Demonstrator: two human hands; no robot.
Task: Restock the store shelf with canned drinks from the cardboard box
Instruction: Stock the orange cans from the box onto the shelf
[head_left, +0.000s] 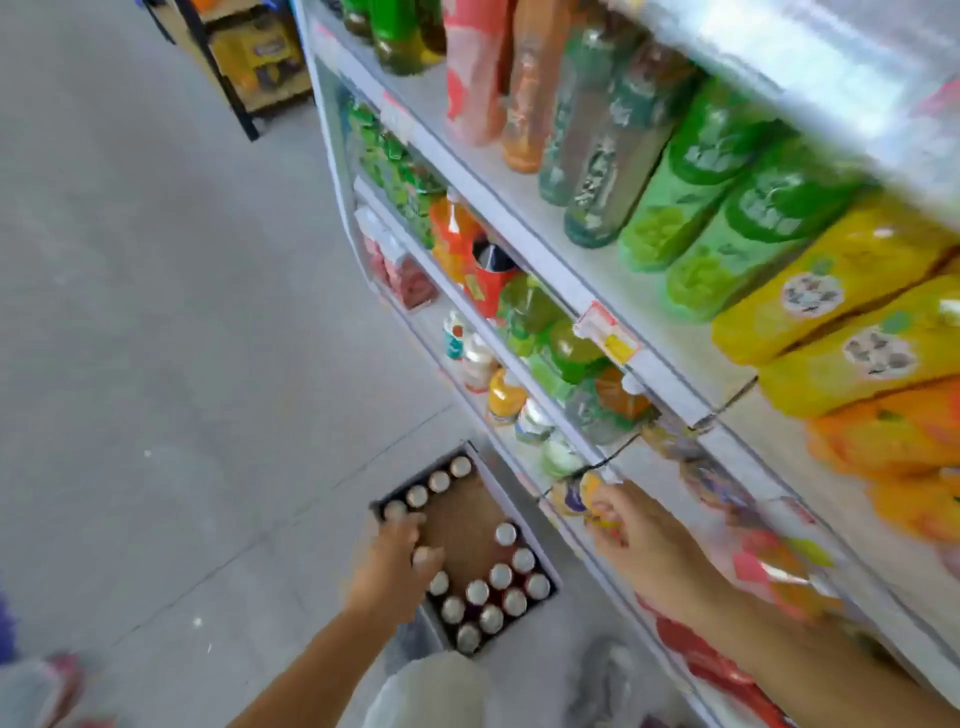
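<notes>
At shelf (665, 374) edge, right hand (634, 535) around can (574, 499)

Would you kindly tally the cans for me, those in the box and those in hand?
In the cardboard box, loose cans: 14
At the left hand fingertips, a blurred can: 1
In the right hand at the shelf, a yellow can: 1
Total: 16
</notes>
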